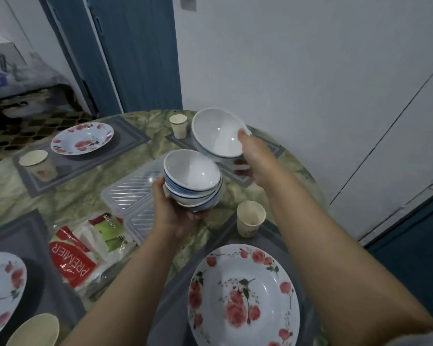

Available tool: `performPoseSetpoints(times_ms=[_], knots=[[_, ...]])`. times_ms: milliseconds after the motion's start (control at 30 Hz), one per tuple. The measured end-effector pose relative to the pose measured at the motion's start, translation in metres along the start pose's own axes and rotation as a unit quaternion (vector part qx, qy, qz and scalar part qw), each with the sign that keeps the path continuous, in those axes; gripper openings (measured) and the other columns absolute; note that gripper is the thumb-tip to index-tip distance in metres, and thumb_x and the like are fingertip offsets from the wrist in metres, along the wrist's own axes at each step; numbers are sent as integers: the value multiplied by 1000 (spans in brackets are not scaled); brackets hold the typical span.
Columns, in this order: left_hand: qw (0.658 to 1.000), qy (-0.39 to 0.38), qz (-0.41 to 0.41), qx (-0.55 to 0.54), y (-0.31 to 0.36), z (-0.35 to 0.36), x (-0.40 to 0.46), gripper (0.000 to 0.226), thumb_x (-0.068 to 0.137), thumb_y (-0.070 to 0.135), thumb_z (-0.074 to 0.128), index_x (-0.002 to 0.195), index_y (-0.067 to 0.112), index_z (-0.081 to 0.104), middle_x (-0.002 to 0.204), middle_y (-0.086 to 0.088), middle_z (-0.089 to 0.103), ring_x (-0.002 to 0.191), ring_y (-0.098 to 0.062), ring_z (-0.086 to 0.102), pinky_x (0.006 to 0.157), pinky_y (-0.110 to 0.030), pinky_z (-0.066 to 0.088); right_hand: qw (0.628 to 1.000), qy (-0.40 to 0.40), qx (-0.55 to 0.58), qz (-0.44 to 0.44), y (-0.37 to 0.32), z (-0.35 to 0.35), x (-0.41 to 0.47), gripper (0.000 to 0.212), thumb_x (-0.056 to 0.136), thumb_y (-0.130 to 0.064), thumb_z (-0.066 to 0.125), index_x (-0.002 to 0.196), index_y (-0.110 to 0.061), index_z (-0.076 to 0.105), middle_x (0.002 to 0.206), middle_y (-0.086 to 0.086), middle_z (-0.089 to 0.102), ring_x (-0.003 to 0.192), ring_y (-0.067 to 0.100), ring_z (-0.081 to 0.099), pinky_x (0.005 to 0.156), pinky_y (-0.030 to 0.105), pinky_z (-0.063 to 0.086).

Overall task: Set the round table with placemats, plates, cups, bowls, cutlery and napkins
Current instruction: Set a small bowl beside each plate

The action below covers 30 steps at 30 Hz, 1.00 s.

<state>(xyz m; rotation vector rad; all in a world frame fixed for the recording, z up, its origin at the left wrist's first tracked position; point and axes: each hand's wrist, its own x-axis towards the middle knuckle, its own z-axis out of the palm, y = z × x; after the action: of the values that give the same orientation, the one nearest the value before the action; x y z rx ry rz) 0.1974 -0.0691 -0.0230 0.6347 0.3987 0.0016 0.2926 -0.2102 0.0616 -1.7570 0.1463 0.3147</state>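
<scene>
Left hand: my left hand (173, 208) cups a stack of bowls (194, 182) from below, fingers curled round its base, above the middle of the table (68, 196).
Right hand: my right hand (253, 156) grips a single white bowl (216, 132) by its rim, thumb inside; the bowl is tilted towards me and held over the far-right placemat (273, 148).
Far-right setting: a paper cup (178, 125) stands on that mat, left of the held bowl; I cannot tell whether a plate lies under my hand.
Far-left setting: a rose plate (81, 138) and a cup (39, 164) sit on a grey mat (85, 158).
Near setting: a rose plate (243, 298) lies before me, with a cup (250, 218) just beyond it.
Left edge: part of another plate (3, 290) and a cup (34, 330) show.
Centre: clear plastic lids (130, 191) lie flat under the stack, and a napkin pack (85, 248) lies beside them.
</scene>
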Motion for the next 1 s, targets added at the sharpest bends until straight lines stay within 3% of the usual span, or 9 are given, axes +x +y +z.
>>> performPoseSetpoints(times_ms=[67, 133, 300, 433, 567, 667, 800, 900, 1000], knots=[[1000, 10, -3, -4, 8, -1, 8, 64, 86, 65, 35, 123, 21, 64, 119, -11, 68, 111, -35, 60, 71, -44, 54, 990, 75, 121, 10, -1, -10, 29, 35, 103, -40, 36, 125, -15, 48, 99, 8, 59, 71, 21, 58, 53, 30, 50], [1000, 16, 1, 10, 16, -5, 19, 68, 85, 66, 36, 133, 23, 57, 130, -12, 62, 118, -37, 57, 70, -46, 55, 975, 139, 171, 15, 6, -23, 61, 26, 102, -31, 38, 116, -12, 51, 85, 7, 56, 59, 18, 51, 44, 26, 42], [1000, 12, 16, 14, 34, -8, 38, 67, 86, 64, 34, 134, 24, 56, 129, -13, 62, 117, -38, 57, 83, -50, 51, 979, 193, 51, 42, 59, -35, 147, 38, 83, -2, 39, 118, -6, 55, 99, 22, 63, 44, 21, 53, 34, 19, 37], [999, -1, 40, -14, 40, -12, 52, 65, 85, 63, 36, 133, 25, 56, 128, -12, 64, 117, -37, 58, 90, -56, 47, 979, 188, 10, 82, 92, -34, 199, 21, 94, -13, 53, 115, -11, 57, 117, 19, 60, 66, 31, 60, 37, 27, 45], [998, -24, 60, -7, 44, -13, 64, 66, 73, 61, 45, 125, 25, 62, 124, -10, 67, 114, -36, 61, 92, -57, 46, 980, 176, -18, 96, 109, -33, 231, 36, 99, -23, 53, 130, -7, 51, 128, 16, 52, 96, 34, 56, 46, 34, 48], [997, -25, 68, -8, 51, -18, 71, 59, 79, 61, 40, 118, 27, 68, 122, -8, 68, 115, -36, 60, 89, -55, 45, 982, 143, -40, 119, 120, -34, 245, 35, 100, -24, 51, 132, -12, 48, 132, 13, 47, 111, 37, 55, 45, 36, 50], [998, -24, 60, 1, 54, -25, 76, 54, 85, 60, 34, 100, 31, 77, 115, -6, 71, 111, -34, 62, 94, -61, 40, 980, 128, -48, 144, 134, -37, 252, 29, 99, -20, 53, 128, -17, 50, 134, 13, 47, 111, 38, 56, 34, 30, 50], [998, -11, 57, -4, 50, -28, 76, 56, 87, 61, 34, 100, 29, 78, 117, -7, 70, 111, -35, 63, 88, -57, 47, 981, 120, -67, 138, 135, -35, 251, 31, 97, -15, 54, 128, -14, 50, 133, 14, 45, 98, 35, 56, 32, 30, 50], [999, -10, 53, -6, 49, -31, 76, 57, 87, 62, 34, 108, 28, 75, 118, -9, 69, 109, -36, 62, 81, -53, 51, 981, 113, -69, 140, 133, -32, 251, 34, 97, -15, 55, 130, -13, 49, 135, 15, 44, 98, 37, 55, 32, 29, 48]])
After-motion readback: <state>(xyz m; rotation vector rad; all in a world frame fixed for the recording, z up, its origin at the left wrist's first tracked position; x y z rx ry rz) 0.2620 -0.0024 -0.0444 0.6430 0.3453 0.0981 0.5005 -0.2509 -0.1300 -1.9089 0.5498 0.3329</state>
